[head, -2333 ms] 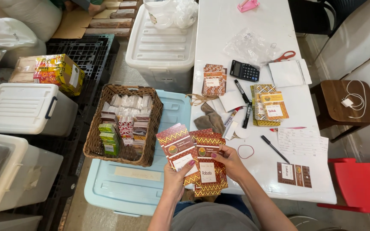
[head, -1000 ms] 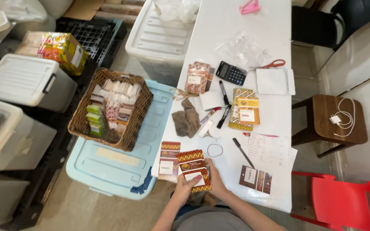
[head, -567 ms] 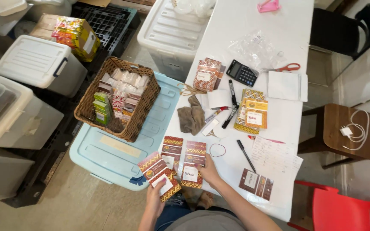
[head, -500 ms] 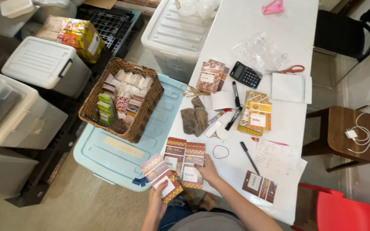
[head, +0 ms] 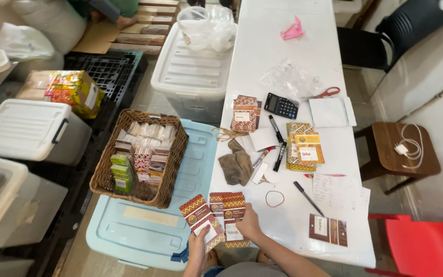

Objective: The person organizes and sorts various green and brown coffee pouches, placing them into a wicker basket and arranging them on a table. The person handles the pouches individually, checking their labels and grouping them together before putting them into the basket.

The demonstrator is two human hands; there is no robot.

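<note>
Left hand [head: 197,245] grips a small red-and-yellow patterned packet [head: 199,219], fingers closed around its lower edge, held off the near-left corner of the white worktop [head: 262,51], above the light blue bin lid [head: 152,236]. Right hand [head: 248,224] lies on a row of matching packets [head: 232,215] at the worktop's near edge, fingers pressed flat on top and thumb at the side; can't tell if it actually grasps them. The held packet sits just left of that row, overlapping or touching it.

On the worktop beyond the hands: rubber band [head: 275,198], black pen [head: 308,198], brown cloth [head: 236,164], markers [head: 275,141], another packet stack [head: 244,113] near the calculator [head: 281,105], yellow-orange packet pile [head: 304,149], red-handled scissors [head: 327,93], white notepad [head: 331,111], clear plastic bags [head: 288,78], pink clip-like thing [head: 291,30] at the far end. One dark brown packet [head: 327,229] lies flat near the right edge, a handwritten sheet [head: 337,192] just beyond it.

Left of the worktop, a wicker basket [head: 109,169] rests on the blue lid, filled with small packets and green boxes. White lidded bins [head: 26,128] and a black crate [head: 111,72] stand further left. Wooden stool [head: 393,154] with a white charger and a red chair [head: 426,246] to the right
</note>
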